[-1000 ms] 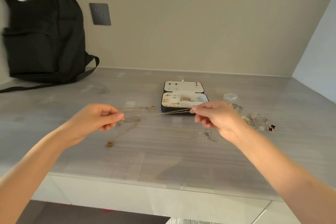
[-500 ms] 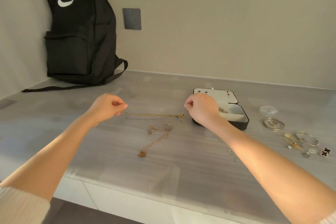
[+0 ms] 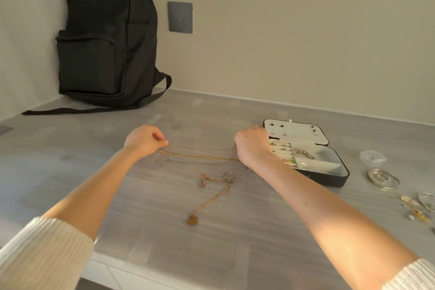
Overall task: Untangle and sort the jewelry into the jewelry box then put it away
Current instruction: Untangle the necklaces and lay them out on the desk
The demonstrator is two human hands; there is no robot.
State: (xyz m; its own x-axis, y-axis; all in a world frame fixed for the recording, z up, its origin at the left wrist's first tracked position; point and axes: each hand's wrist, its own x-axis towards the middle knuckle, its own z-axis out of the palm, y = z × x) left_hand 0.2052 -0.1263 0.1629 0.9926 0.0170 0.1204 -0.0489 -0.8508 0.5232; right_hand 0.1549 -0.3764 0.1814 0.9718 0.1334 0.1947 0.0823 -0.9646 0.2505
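Jewelry is seen from the head camera, spread over a grey table [image 3: 70, 148]. The left hand [image 3: 144, 140] is held just above the tabletop with its fingers curled and the thumb pressed to the forefinger. The right hand [image 3: 250, 145] is shown from the back, with its fingers tucked under and out of sight. It cannot be told whether either hand is pinching anything.

A gold chain [image 3: 200, 156] is stretched out flat on the table between the two hands, slightly nearer the camera than the fingers. Nearer still, a tangle of chains [image 3: 216, 179] is bunched on the table, and a gold pendant [image 3: 192, 220] trails from it toward the camera.

The jewelry box [image 3: 329, 179] is placed just beside the right hand, on its far right side. Its lid is laid back, earrings are pinned in the lid, and a bracelet [image 3: 303, 153] is laid in one white compartment. To the right of the box, a bangle [image 3: 383, 179], a clear plastic piece [image 3: 373, 156] and some small loose pieces [image 3: 415, 209] are scattered.

A black backpack [image 3: 106, 42] is propped in the far left corner, and a wall socket [image 3: 180, 17] is set beside it.
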